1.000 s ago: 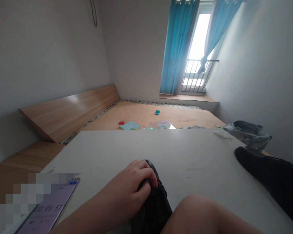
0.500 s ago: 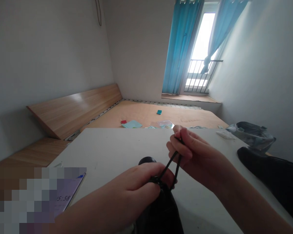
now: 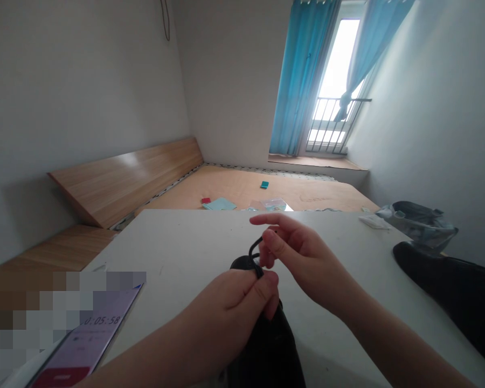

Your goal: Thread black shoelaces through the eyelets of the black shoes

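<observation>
A black shoe [image 3: 267, 353] lies on the white table in front of me, its rounded toe pointing away. My left hand [image 3: 242, 299] is over the top of it, thumb and fingers pinching the black shoelace [image 3: 251, 252] close to the shoe. From that pinch the lace curves upward to my right hand [image 3: 297, 245], which has it between thumb and fingers while the index finger stretches out to the left. Part of the shoe's lacing is hidden behind my left hand.
On the white table [image 3: 178, 253], a second black shoe [image 3: 440, 285] lies at right beside a grey plastic-lined container [image 3: 422, 223]. A phone [image 3: 101, 334] showing a timer is at left. Beyond is a bed [image 3: 226, 180] with small packets.
My right hand has lowered and moved left, its index finger now extended. The taut lace strands between my hands have become a short curve. My left hand has shifted its pinch slightly higher.
</observation>
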`<action>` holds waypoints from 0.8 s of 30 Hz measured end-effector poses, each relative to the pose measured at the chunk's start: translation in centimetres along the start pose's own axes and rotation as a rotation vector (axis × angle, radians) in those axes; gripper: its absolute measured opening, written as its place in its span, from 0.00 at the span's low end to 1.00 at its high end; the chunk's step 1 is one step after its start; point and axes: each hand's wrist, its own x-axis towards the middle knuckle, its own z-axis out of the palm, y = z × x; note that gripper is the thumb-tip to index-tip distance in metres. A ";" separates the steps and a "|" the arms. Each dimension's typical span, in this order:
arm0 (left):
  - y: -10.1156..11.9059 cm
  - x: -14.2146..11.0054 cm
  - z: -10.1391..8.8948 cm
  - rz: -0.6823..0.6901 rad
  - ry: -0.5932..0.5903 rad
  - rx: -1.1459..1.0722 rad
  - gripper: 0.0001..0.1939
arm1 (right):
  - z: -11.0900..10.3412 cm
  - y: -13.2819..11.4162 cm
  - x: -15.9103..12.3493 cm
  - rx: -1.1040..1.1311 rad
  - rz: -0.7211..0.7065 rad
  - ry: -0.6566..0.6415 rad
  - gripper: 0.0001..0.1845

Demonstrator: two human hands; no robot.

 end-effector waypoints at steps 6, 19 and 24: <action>-1.3 1.5 -0.9 -0.078 0.084 -0.213 0.24 | -2.8 -0.2 0.4 -0.662 0.063 -0.096 0.22; -0.6 0.3 -1.6 0.137 0.091 -0.051 0.12 | -2.0 0.5 -0.7 -0.358 0.365 -0.598 0.09; -0.2 -0.3 -1.4 0.286 0.119 0.110 0.12 | -2.0 0.1 -0.8 -0.411 0.424 -0.543 0.07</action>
